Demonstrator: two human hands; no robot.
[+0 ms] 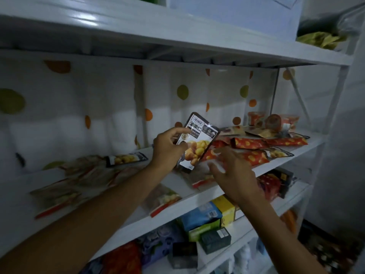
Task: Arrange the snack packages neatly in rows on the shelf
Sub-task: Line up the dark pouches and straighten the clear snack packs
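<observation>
Two bare hands reach to the middle shelf (pixel 292 159) in our head view. Our left hand (pixel 169 150) grips a black-and-white chestnut packet (pixel 198 142), fingers and thumb pinching its left edge. The packet stands nearly upright, tilted to the right, raised off the shelf board near its middle. Our right hand (pixel 232 172) is released, fingers spread and holding nothing, just beside the packet's lower right corner and over the near end of the red packets (pixel 249 143). Motion blur keeps us from telling whether it touches them. Those red packets, printed with yellow spots, lie flat and overlapping along the right half of the shelf. Behind them, at the back right, stand small red-topped tubs (pixel 255 118). A second chestnut packet (pixel 126 158) lies flat to the left, well apart from the held one, and blurred pale packets (pixel 67 186) lie loosely along the left front edge. A white dotted curtain (pixel 98 107) hangs behind. On the lower shelf (pixel 284 202) we see a blue box (pixel 199 214), a yellow box (pixel 226 208) touching it and a dark box (pixel 216 239) in front.
</observation>
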